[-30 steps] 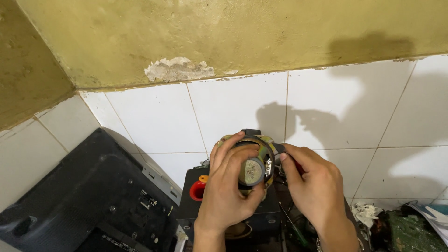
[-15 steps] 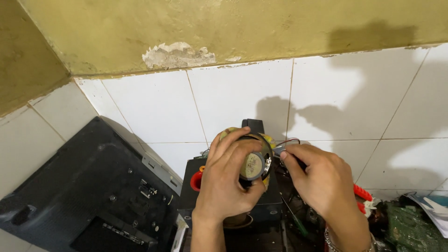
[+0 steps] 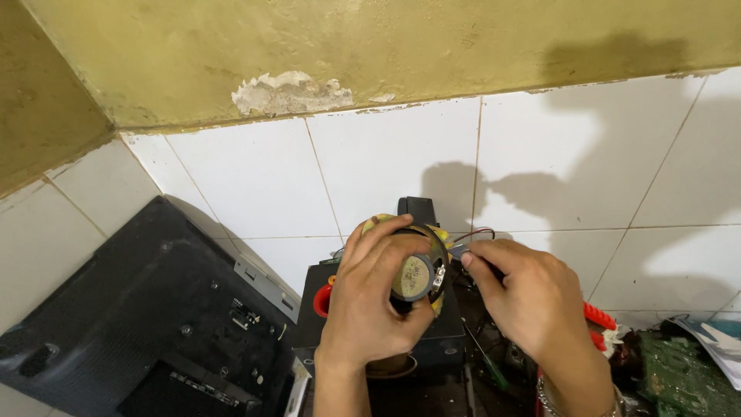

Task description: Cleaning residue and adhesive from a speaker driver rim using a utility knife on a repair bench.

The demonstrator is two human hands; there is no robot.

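Biggest thing here is the flat black plastic monitor back panel (image 3: 147,324) leaning on the white tiled wall (image 3: 386,170), no readable label on it. Next the black box-shaped speaker cabinet (image 3: 370,324). Above it the left hand (image 3: 370,309) has its fingers wrapped tight around the small round speaker driver with a yellowish rim (image 3: 413,274), round pale sticker on its magnet. The right hand (image 3: 525,297) pinches a thin metal tool (image 3: 457,251) at the terminals; looks like desoldering or prying, needs a steady tip.
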